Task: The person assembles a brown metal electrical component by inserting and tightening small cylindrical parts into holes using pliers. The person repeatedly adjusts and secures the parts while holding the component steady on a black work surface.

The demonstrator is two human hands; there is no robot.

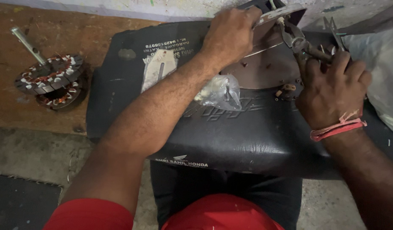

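Far to the left, on the brown wooden floor by the wall, stands a wound motor stator, a round dark core ringed with copper coils and white slot papers, its steel shaft sticking up and leaning toward the upper left. A second, similar core seems to lie under it, though I cannot tell for sure.

Next comes a black padded vehicle seat, laid across the person's lap and serving as the work surface. Near its upper left corner lies a flat grey metal plate with a slot in it. Toward the middle of the seat, just beside the left forearm, sits a small clear plastic bag with small hardware inside.

The left hand reaches to the far edge of the seat and is closed, fingers curled over the rim of a round, dull metal cover plate that rests on the seat's far right part, touching a tilted metal bracket at the top. A few small loose parts lie on the seat at the plate's near rim.

The right hand, a red thread round its wrist, is clenched around the handles of a pair of pliers, whose nose points up-left over the cover plate. At the far right edge lies a crumpled white plastic bag.
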